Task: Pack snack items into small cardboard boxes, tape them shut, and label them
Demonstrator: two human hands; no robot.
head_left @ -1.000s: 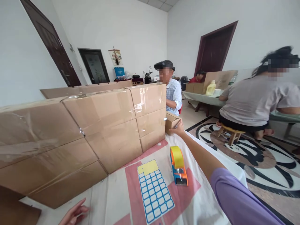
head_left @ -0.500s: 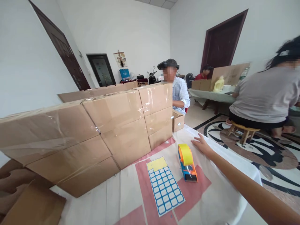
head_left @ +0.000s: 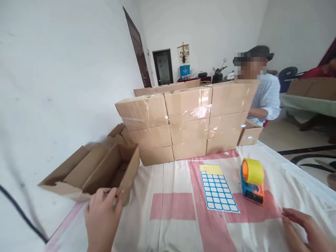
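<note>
Right hand (head_left: pixel 304 229) drawn back (partly cropped) flat, fingers spread, left hand (head_left: pixel 102 217) fingers gripping open box (head_left: pixel 105 171) flap

Showing plain tan cardboard boxes (head_left: pixel 187 122), a white tablecloth (head_left: pixel 170 227) with pink blocks, a blue-and-white grid sticker sheet (head_left: pixel 218 190) with a yellow top, and a blue-orange tape dispenser (head_left: pixel 252 182) carrying a yellow roll.

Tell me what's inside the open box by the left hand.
The open cardboard box shows only bare brown inner walls; its bottom is shadowed and hidden by flaps. Left hand grips its flap.
</note>
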